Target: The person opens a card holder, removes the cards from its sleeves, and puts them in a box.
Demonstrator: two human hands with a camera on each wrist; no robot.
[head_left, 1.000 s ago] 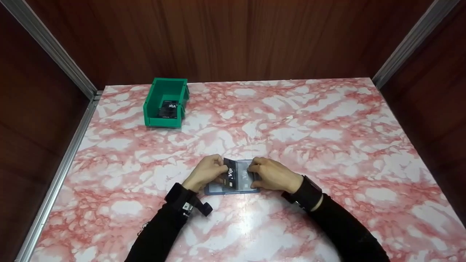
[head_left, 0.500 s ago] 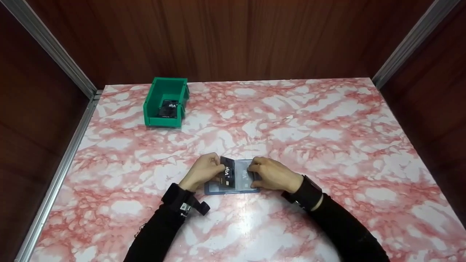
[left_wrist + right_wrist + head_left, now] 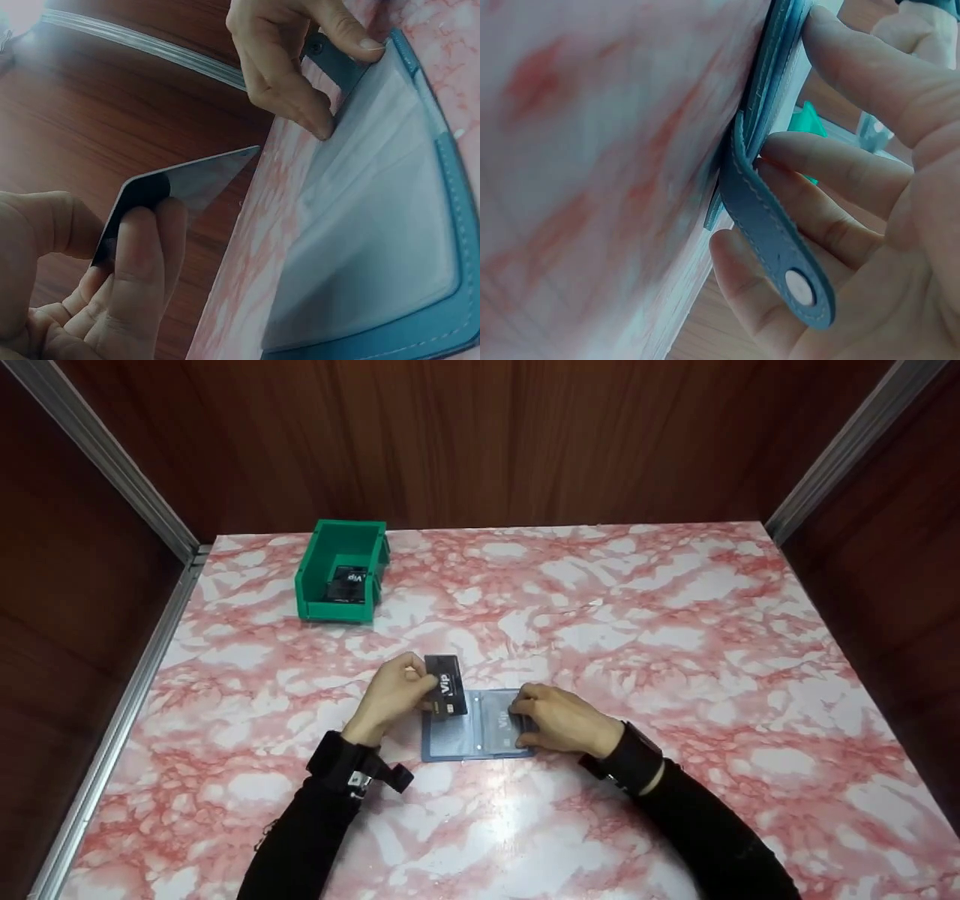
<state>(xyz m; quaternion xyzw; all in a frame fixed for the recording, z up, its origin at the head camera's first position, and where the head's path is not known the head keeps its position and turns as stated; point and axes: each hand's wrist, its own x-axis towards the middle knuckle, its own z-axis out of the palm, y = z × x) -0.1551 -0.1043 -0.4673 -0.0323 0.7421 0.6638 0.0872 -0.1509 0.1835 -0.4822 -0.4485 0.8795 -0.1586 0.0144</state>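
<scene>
My left hand (image 3: 390, 696) pinches a black bank-style card (image 3: 448, 682) lettered "Vip" between thumb and fingers. The card is tilted above the left half of a blue card holder (image 3: 438, 753), apart from it. That holder lies spread on the table, with clear plastic sleeves (image 3: 367, 217) inside. Another "Vip" card shows through its right-hand sleeve, partly hidden by my fingers. My right hand (image 3: 564, 721) grips the holder's right edge, thumb and fingertips on it. In the right wrist view a stitched strap (image 3: 776, 229) with a metal snap sticks out beside those fingers.
A green bin (image 3: 336, 613) stands at the back left of the marbled red-and-white table (image 3: 645, 622). Inside it lie black "Vip" cards (image 3: 346, 585). Dark wood panels (image 3: 480, 442) enclose the table at the back and both sides.
My left hand has lifted the card up and to the left, off the holder, uncovering its middle fold and left sleeve. The right hand has stayed in place.
</scene>
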